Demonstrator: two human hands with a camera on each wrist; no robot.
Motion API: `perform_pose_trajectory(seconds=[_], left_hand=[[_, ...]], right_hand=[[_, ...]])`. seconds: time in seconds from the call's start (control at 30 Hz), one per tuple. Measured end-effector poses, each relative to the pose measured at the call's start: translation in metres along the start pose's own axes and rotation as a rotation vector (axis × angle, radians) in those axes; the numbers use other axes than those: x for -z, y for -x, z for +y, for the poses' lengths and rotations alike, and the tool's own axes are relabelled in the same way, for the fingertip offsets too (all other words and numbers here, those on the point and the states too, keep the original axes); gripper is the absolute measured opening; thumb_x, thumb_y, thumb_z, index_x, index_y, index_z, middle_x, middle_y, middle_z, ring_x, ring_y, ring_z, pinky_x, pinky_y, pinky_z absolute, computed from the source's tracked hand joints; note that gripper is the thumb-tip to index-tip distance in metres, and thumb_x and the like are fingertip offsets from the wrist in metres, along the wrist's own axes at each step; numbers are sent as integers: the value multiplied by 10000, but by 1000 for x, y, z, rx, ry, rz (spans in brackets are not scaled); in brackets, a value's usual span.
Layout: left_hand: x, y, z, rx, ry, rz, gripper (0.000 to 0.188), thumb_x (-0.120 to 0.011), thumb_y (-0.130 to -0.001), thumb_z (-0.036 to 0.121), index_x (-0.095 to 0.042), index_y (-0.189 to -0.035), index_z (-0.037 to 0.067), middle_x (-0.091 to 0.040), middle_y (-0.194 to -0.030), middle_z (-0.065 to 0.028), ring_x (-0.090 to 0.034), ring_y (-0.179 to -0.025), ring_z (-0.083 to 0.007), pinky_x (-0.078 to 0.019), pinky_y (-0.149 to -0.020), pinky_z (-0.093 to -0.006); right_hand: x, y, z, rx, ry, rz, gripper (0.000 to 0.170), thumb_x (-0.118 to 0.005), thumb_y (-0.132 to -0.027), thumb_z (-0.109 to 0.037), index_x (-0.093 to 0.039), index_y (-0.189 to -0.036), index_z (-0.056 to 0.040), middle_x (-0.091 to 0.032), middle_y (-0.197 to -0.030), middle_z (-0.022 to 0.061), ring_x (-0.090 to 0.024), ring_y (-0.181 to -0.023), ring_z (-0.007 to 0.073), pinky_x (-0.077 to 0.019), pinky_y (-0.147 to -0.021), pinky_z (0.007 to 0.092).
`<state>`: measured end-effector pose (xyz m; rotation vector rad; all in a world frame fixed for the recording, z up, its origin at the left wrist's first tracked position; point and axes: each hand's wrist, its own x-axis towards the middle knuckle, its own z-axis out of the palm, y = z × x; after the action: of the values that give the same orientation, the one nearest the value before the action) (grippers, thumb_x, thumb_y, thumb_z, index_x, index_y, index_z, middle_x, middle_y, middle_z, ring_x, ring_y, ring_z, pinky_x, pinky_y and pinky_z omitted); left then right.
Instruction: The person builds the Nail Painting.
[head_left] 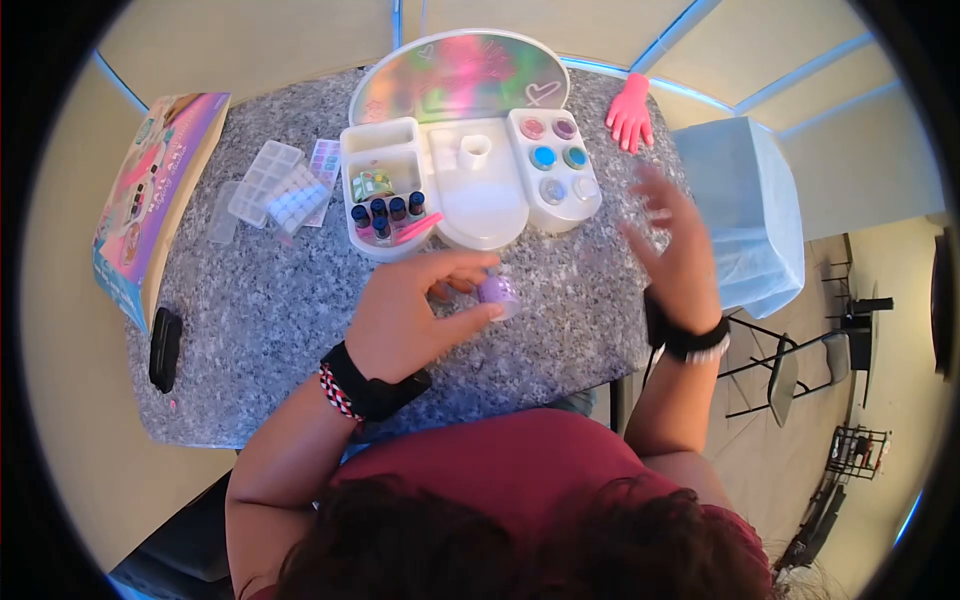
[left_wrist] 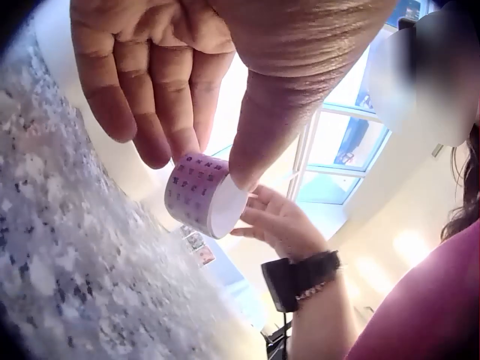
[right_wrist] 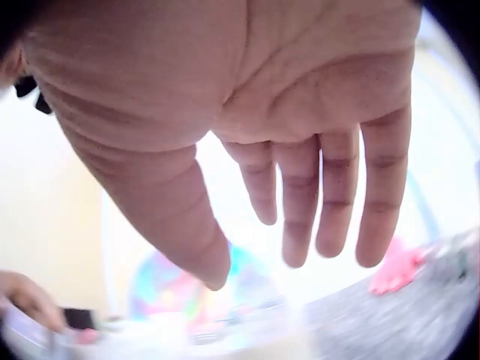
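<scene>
My left hand (head_left: 400, 305) pinches a small cylinder (head_left: 497, 291) between thumb and fingertips, over the speckled tabletop in front of the white nail-art station. In the left wrist view, the cylinder (left_wrist: 193, 189) has a purple side with rows of tiny dark marks and a plain white end. My right hand (head_left: 682, 255) is raised at the table's right side, holding nothing. Its fingers are fairly straight and spread in the right wrist view, thumb apart. The white station (head_left: 478, 215) carries several dark-capped polish bottles (head_left: 380, 228), pink tools (head_left: 418, 228) and pots of coloured glitter (head_left: 543, 157).
Behind the station stands its shiny rainbow panel (head_left: 460, 80). A pink model hand (head_left: 630, 115) lies at the back right. To the left are clear compartment boxes (head_left: 265, 180), a sticker sheet (head_left: 325, 160), a large product box (head_left: 155, 195) and a black case (head_left: 165, 348).
</scene>
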<state>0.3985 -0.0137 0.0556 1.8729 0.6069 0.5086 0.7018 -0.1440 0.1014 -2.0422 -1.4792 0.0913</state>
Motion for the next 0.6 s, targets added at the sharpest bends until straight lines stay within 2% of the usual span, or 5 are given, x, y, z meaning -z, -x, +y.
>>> perform_pose_trajectory(seconds=[0.07, 0.2, 0.3, 0.43, 0.6], left_hand=[[-3, 0, -4, 41, 69, -13, 382, -891, -929, 135, -802, -1288, 39, -829, -1185, -96, -769, -1041, -156, -604, -914, -339], [-6, -2, -9, 176, 417, -48, 376, -852, -982, 82, -760, -1332, -20, -810, -1238, -121, -769, -1118, -156, -618, -973, -309], [-4, -4, -13, 209, 574, -43, 368, -864, -984, 97, -748, -1308, -33, -802, -1210, -119, -772, -1108, -159, -625, -986, -307], [-1, -6, -19, 235, 707, 10, 376, -860, -994, 103, -707, -1310, -31, -769, -1205, -90, -768, -1088, -161, -629, -945, -303], [2, -6, -16, 284, 666, 0, 369, -803, -1036, 87, -669, -1367, -4, -744, -1294, -88, -732, -1169, -149, -624, -984, -309]], right_hand=[[7, -8, 72, 3, 448, 145, 673, -883, -875, -133, -612, -1484, -48, -681, -1414, 200, -672, -1237, 367, -547, -1061, 430], [8, -24, 143, -99, 481, 89, 680, -897, -860, -171, -618, -1467, -41, -710, -1368, 197, -705, -1165, 349, -569, -1024, 434], [8, -33, 142, -336, 128, -4, 651, -903, -850, -188, -643, -1426, -33, -755, -1283, 194, -742, -1090, 321, -594, -980, 424], [17, -13, 85, -325, -310, 106, 390, -846, -942, -78, -695, -1295, -5, -772, -1141, 118, -745, -1067, 218, -609, -924, 355], [-8, 27, -48, -10, -931, -162, 414, -753, -918, 151, -695, -1301, 5, -644, -1356, 129, -694, -1276, 232, -629, -1015, 364]])
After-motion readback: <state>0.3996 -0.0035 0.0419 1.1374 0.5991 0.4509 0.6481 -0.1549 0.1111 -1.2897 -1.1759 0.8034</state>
